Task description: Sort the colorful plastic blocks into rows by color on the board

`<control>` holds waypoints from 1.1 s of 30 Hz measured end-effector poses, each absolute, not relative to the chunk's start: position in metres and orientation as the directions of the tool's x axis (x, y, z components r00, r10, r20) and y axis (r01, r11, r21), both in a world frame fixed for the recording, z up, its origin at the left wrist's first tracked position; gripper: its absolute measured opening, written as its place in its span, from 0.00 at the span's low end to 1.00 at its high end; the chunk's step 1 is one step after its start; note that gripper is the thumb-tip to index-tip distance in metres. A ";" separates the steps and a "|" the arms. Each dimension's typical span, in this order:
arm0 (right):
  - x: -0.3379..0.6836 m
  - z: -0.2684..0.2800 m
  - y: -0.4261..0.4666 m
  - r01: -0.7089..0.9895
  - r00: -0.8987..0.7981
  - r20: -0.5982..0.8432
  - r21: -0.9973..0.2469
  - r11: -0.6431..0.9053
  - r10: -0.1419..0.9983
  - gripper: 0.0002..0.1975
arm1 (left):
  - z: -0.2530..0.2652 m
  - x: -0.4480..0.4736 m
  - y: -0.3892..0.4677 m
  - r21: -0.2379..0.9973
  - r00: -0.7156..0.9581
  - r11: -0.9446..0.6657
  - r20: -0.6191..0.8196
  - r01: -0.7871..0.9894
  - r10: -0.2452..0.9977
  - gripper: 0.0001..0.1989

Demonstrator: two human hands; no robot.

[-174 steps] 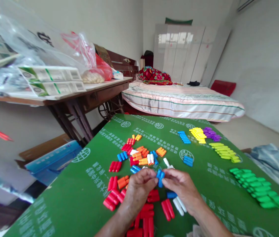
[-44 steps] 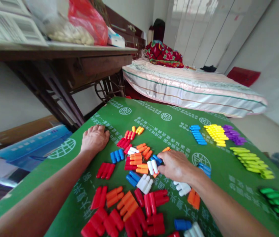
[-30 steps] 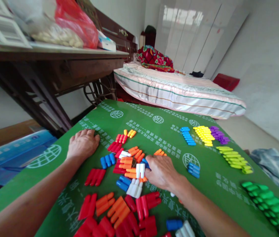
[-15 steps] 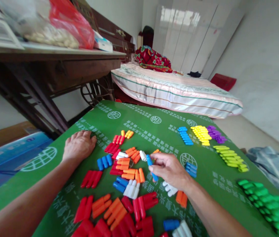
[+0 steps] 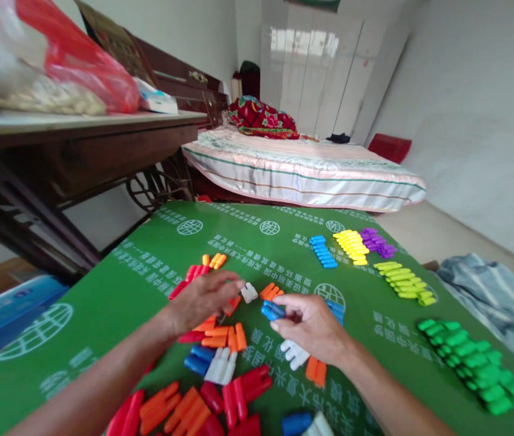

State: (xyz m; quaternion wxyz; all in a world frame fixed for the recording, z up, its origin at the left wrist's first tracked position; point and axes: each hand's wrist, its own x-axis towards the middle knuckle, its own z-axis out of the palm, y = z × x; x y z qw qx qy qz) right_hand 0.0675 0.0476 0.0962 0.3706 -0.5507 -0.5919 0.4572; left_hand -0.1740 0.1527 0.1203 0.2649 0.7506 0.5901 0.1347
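Note:
My right hand (image 5: 311, 324) pinches a blue plastic block (image 5: 273, 310) made of joined bullet-shaped tubes, holding it low above the green table (image 5: 120, 303). My left hand (image 5: 202, 300) reaches over the left part of the pile with fingers stretched out and nothing visible in them. It hides some red and orange blocks beneath. A white block (image 5: 248, 293) lies between the two hands. Close to my right fingers is an orange block (image 5: 271, 291). Under the right wrist lie another white block (image 5: 294, 354) and an orange one (image 5: 316, 370).
Red blocks (image 5: 248, 387) and more orange ones (image 5: 159, 399) lie at the near side. On the right, sorted groups of light blue (image 5: 323, 251), yellow (image 5: 351, 246), purple (image 5: 377, 242), lime (image 5: 405, 283) and green pieces (image 5: 477, 363) are laid out. A sewing-machine table (image 5: 148, 121) stands at the left.
My left hand has lifted from the table's left side and moved right over the pile. The right hand has turned the blue block, now more level. The view has shifted slightly.

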 end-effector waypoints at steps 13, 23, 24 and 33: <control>0.101 0.106 0.035 0.312 -0.087 0.021 -0.949 0.047 0.996 0.19 | 0.130 -0.064 0.111 0.931 0.592 0.230 -0.358 0.284 0.722 0.20; 0.178 0.062 0.063 0.631 0.219 0.104 -0.774 -0.060 0.970 0.11 | 0.121 -0.032 0.136 0.932 0.427 0.183 -0.311 0.314 0.849 0.05; 0.182 0.059 0.066 0.718 0.226 0.101 -0.689 -0.095 0.969 0.10 | 0.118 -0.026 0.138 0.926 0.419 0.177 -0.314 0.333 0.852 0.04; 0.185 0.069 0.059 0.963 0.064 0.059 -0.264 -0.047 0.996 0.09 | 0.084 0.008 0.162 0.787 0.452 -0.017 -0.336 0.616 0.826 0.14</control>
